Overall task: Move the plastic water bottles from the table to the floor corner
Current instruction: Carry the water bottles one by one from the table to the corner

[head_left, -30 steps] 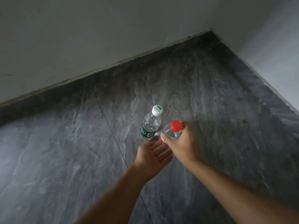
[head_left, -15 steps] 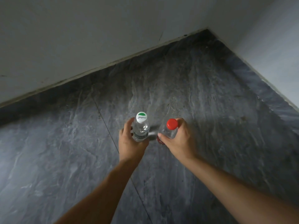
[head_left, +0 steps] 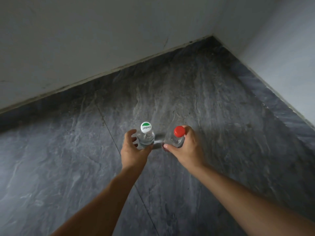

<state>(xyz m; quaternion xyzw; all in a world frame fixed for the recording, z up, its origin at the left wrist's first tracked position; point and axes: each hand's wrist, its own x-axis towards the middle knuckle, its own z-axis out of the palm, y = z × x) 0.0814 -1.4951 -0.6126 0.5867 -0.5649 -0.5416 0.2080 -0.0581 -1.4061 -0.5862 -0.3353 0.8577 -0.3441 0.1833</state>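
Left hand, empty a second ago, now grips the white-capped bottle; right hand holds the red-capped bottle. Both are short of the floor corner, likely being shifted closer.

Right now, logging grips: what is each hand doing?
Left hand: closed around the white-capped bottle.
Right hand: closed around the red-capped bottle.

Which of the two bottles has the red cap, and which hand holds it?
The red-capped bottle, held by the right hand. The other bottle, in the left hand, has a white-and-green cap.
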